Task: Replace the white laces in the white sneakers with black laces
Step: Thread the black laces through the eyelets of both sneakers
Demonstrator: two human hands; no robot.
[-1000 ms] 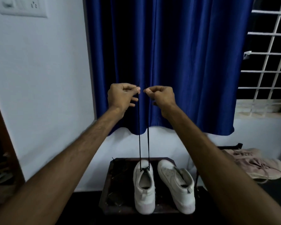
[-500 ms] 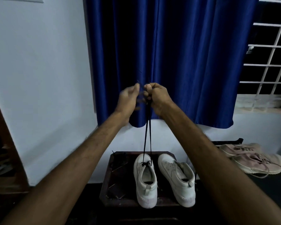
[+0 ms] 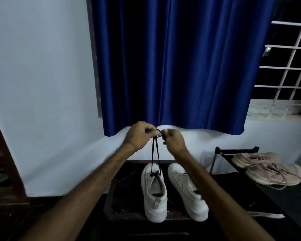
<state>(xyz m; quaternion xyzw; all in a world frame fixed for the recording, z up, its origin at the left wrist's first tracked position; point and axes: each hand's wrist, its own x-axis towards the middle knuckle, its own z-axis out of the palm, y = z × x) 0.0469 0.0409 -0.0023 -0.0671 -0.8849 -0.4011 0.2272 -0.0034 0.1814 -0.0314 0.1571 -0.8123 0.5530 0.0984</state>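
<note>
Both forearms reach forward from the bottom corners and converge straight above the laced sneaker (image 3: pixel 154 193), wrists slightly raised. That sneaker stands on a dark low surface (image 3: pixel 115 197), heel toward the camera. Just to its right on the same surface is a second white sneaker (image 3: pixel 186 190), partly covered by the right forearm, so its eyelets cannot be read.

Above the laced sneaker's toe, the left hand (image 3: pixel 140 134) has its fingers curled, and its grip is clamped on the black lace (image 3: pixel 155 153). The right hand (image 3: pixel 174 140) is knuckle to knuckle with it and smeared by motion blur. Its fingers are curled at the small dark loop between the hands, but I cannot tell whether its grip is closed on the lace.

Two strands hang taut from the left grip, side by side, straight down to the front eyelets of the laced sneaker, where they cross over the tongue. The lace's ends are lost inside the fingers.

Right of the laced sneaker and further back, a pair of pinkish shoes (image 3: pixel 268 169) lies on a dark rack (image 3: pixel 236 149). Behind the hands hangs a blue curtain (image 3: pixel 181 66), with a white window grille (image 3: pixel 288 66) to its right.
</note>
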